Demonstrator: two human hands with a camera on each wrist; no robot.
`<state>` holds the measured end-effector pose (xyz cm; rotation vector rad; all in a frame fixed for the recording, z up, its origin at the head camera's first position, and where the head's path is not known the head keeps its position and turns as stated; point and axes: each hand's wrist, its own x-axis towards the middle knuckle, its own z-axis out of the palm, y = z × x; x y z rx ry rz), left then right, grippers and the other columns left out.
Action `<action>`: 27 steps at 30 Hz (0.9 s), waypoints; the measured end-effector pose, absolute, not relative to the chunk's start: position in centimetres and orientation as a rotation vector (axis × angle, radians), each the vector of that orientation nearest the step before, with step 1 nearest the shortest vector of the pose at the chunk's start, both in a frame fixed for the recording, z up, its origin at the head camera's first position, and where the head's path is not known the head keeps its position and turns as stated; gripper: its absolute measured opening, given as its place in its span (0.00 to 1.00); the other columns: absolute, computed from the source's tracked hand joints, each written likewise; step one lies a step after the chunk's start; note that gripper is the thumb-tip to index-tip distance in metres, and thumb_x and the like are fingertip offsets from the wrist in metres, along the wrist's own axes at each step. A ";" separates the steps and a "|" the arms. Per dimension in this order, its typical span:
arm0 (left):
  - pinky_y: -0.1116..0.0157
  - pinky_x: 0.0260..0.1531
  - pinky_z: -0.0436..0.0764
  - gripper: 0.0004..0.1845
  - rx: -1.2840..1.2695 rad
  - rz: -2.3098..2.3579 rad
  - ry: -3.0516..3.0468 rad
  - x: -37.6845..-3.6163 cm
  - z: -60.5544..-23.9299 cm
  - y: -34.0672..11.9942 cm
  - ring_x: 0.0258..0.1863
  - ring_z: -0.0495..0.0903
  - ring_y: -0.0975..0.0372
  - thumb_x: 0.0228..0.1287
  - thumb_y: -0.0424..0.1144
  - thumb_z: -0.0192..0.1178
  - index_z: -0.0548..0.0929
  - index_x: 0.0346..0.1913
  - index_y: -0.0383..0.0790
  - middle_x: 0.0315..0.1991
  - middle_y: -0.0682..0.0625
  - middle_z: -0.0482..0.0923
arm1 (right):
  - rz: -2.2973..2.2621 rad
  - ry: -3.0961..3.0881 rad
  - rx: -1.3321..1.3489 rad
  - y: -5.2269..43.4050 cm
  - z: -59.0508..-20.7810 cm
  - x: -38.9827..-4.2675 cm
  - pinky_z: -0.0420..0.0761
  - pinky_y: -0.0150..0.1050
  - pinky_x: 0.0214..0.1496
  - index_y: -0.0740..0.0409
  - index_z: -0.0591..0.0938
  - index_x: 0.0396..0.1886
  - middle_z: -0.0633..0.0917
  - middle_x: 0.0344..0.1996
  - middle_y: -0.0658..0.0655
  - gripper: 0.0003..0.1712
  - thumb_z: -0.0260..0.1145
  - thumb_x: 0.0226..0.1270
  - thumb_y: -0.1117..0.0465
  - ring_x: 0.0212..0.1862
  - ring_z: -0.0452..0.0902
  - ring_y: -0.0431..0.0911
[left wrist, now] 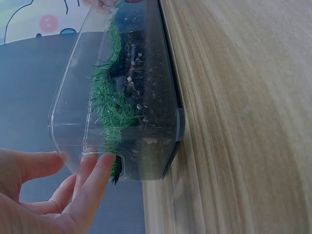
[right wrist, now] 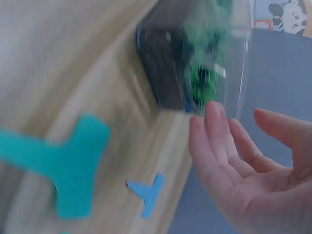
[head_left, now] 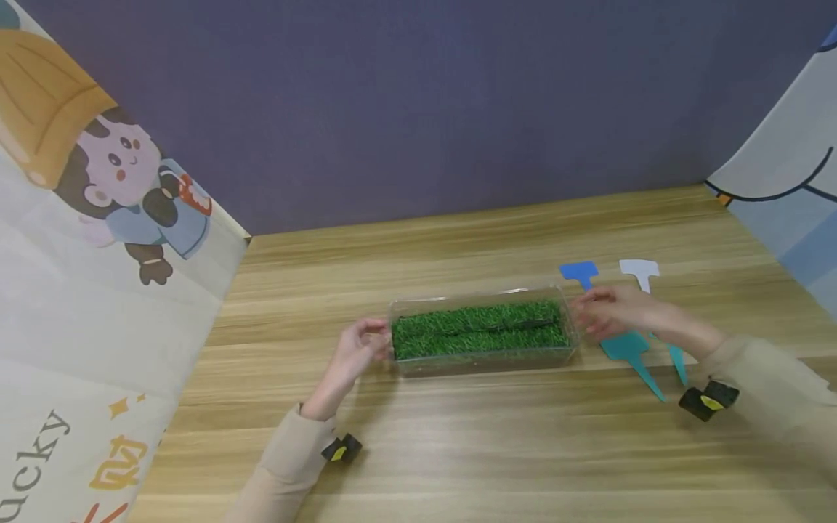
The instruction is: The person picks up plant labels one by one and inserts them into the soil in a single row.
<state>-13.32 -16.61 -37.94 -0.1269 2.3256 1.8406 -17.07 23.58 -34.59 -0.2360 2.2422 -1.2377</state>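
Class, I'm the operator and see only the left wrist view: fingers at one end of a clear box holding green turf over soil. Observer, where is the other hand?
Observer: The right hand is at the opposite end of the clear plastic box, palm open, fingers straight.
Operator: Anything lying near the box?
Observer: Flat T-shaped plant tags on the wooden table: a blue tag, a white tag and a teal tag by that hand.
Operator: How does the turf lie?
Observer: The green artificial turf lies in two long strips with a dark seam between.
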 end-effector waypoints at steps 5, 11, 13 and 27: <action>0.64 0.33 0.81 0.16 -0.129 1.841 2.329 -13.2 -37.9 -16.6 0.27 0.76 0.62 0.56 0.24 0.51 0.69 0.49 0.24 0.41 0.37 0.72 | -1.095 2.355 -0.314 24.5 -34.0 -19.0 0.81 0.43 0.38 0.75 0.65 0.55 0.79 0.42 0.67 0.27 0.51 0.66 0.56 0.38 0.79 0.52; 0.66 0.32 0.81 0.16 -0.155 1.825 2.331 -13.3 -37.8 -16.6 0.27 0.75 0.62 0.56 0.24 0.51 0.70 0.49 0.26 0.41 0.38 0.72 | -1.043 2.379 -0.301 25.3 -34.1 -20.8 0.80 0.46 0.42 0.73 0.64 0.57 0.77 0.45 0.70 0.27 0.51 0.66 0.56 0.41 0.78 0.54; 0.64 0.34 0.81 0.17 -0.156 1.827 2.329 -13.3 -37.7 -16.6 0.27 0.76 0.61 0.55 0.24 0.51 0.70 0.50 0.26 0.41 0.38 0.72 | -1.016 2.404 -0.298 25.3 -34.2 -21.4 0.80 0.45 0.40 0.74 0.64 0.56 0.78 0.42 0.68 0.28 0.52 0.66 0.56 0.39 0.79 0.53; 0.60 0.37 0.81 0.17 -0.164 1.841 2.298 -13.3 -37.7 -16.5 0.29 0.76 0.60 0.56 0.24 0.51 0.69 0.50 0.25 0.42 0.36 0.71 | -0.904 2.623 -0.336 24.8 -35.0 -24.3 0.79 0.47 0.35 0.78 0.68 0.51 0.75 0.40 0.76 0.23 0.55 0.61 0.64 0.37 0.75 0.60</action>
